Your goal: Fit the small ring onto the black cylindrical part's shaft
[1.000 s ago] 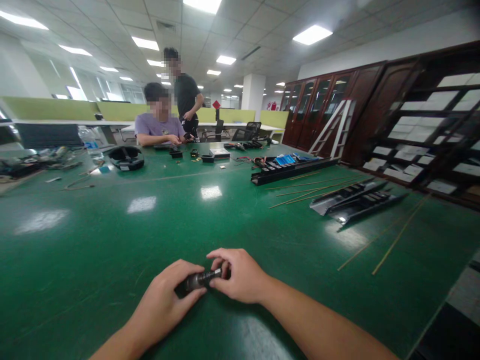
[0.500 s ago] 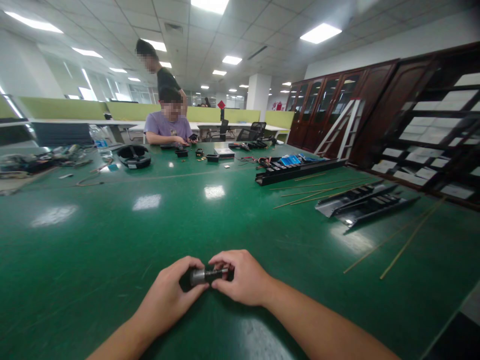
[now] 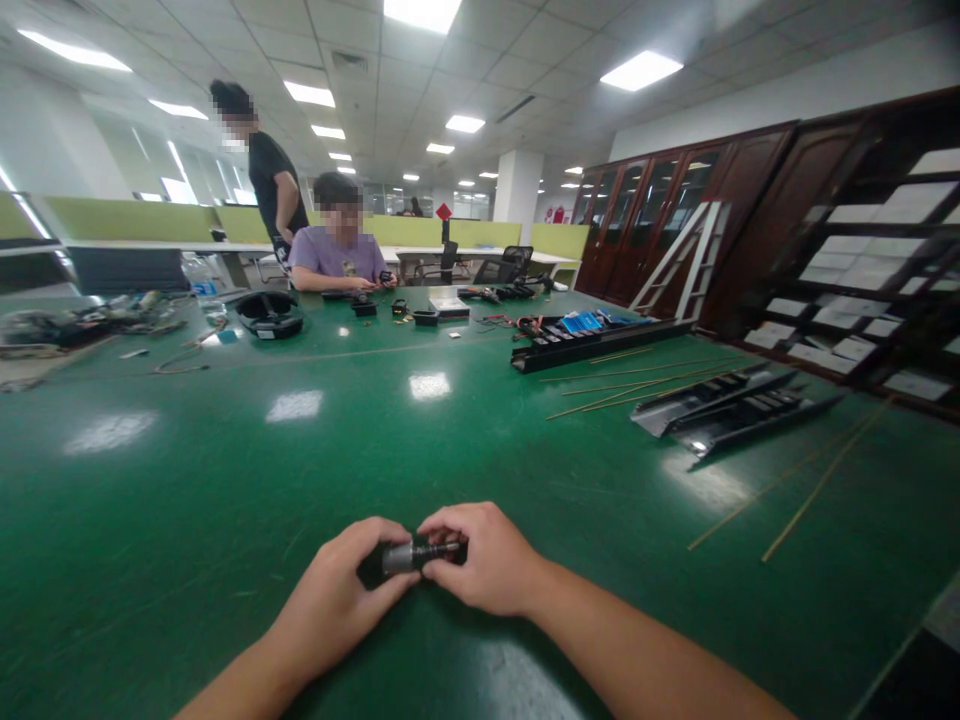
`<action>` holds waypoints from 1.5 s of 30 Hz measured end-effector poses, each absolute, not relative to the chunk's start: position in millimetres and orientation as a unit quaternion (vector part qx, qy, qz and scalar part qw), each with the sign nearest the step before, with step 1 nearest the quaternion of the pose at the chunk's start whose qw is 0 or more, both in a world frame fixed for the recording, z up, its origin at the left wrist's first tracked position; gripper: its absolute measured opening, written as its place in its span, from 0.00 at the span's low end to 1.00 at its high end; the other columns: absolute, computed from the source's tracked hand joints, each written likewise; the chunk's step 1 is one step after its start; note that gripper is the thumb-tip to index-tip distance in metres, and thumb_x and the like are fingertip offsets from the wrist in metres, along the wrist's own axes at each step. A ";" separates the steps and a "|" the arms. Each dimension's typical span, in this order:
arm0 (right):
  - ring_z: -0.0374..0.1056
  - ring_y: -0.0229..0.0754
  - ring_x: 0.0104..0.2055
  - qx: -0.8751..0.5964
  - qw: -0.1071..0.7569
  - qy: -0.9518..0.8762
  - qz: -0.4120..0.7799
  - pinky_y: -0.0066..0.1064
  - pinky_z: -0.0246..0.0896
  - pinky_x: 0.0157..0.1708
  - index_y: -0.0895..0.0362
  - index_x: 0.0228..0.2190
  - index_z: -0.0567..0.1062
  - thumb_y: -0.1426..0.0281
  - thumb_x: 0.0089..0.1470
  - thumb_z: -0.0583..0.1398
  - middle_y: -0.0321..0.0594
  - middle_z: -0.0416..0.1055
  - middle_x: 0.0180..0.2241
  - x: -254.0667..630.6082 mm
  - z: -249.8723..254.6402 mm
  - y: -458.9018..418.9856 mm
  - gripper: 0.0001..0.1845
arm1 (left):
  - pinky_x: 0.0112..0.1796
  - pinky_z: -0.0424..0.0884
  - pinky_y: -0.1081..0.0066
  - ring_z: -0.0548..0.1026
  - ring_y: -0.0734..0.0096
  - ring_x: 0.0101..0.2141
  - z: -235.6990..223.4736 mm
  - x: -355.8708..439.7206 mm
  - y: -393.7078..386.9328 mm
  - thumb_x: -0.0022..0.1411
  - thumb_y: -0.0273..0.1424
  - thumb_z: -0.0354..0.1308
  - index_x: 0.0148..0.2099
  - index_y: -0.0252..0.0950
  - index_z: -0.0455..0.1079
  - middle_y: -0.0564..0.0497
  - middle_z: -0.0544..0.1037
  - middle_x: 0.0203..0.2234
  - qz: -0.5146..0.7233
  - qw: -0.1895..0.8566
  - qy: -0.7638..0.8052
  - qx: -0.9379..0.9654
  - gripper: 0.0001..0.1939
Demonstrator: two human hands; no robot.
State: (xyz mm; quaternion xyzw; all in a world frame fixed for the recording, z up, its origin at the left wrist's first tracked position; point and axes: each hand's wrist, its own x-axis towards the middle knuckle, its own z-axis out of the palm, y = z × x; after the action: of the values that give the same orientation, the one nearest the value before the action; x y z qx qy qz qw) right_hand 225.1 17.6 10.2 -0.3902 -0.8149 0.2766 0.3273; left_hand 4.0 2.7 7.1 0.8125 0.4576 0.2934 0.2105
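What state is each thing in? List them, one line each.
Left hand: gripping the cylinder's silver end.
Right hand: curled around its thinner, dark end.
Cylinder: held on its side.
Ladder: standing, legs spread.
Bottle: upright.
Headset: resting on the table.
Long channel: loaded, blue items on top.
Rods: lying loose.
Ceiling lights: on.

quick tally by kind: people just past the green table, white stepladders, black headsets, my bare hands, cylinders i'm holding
People: 2 (purple-shirted seated person, black-shirted standing person)
White metal stepladder: 1
Black rounded headset: 1
Bare hands: 2 (left hand, right hand)
Black-and-grey cylindrical part: 1
Total: 7
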 end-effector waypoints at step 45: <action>0.71 0.39 0.33 -0.376 0.309 -0.840 0.242 0.27 0.60 0.35 0.54 0.35 0.79 0.69 0.51 0.63 0.36 0.77 0.31 226.3 12.2 17.2 0.07 | 0.40 0.72 0.70 0.76 0.67 0.38 9.1 8.2 0.6 0.59 0.33 0.62 0.43 0.40 0.71 0.52 0.78 0.36 0.319 0.202 0.457 0.805 0.09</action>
State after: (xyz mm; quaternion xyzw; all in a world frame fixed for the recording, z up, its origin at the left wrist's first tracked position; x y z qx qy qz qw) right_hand 226.3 17.2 12.2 -0.3758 -0.8395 0.2421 0.3088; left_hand 8.2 0.6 9.1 0.8054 0.4567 0.3193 0.2019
